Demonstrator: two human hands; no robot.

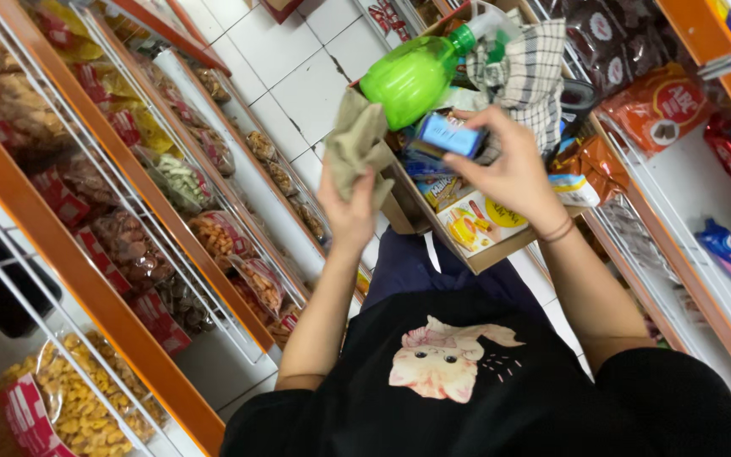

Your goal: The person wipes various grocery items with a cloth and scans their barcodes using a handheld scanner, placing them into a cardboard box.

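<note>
Shop aisle, view down over both hands above a cardboard box (501, 247) of mixed goods. Left hand (350, 211) is clenched round a crumpled olive-grey cloth (357, 142), held up just beside the box. Right hand (513, 169) is closed on a small blue packet (450, 135), fingers wrapped round it, raised over the box contents near a green spray bottle (412, 76) and a checked cloth (530, 72). Step judged: packet being wiped or checked. Cloth must be brought against packet while grip is kept steady
</note>
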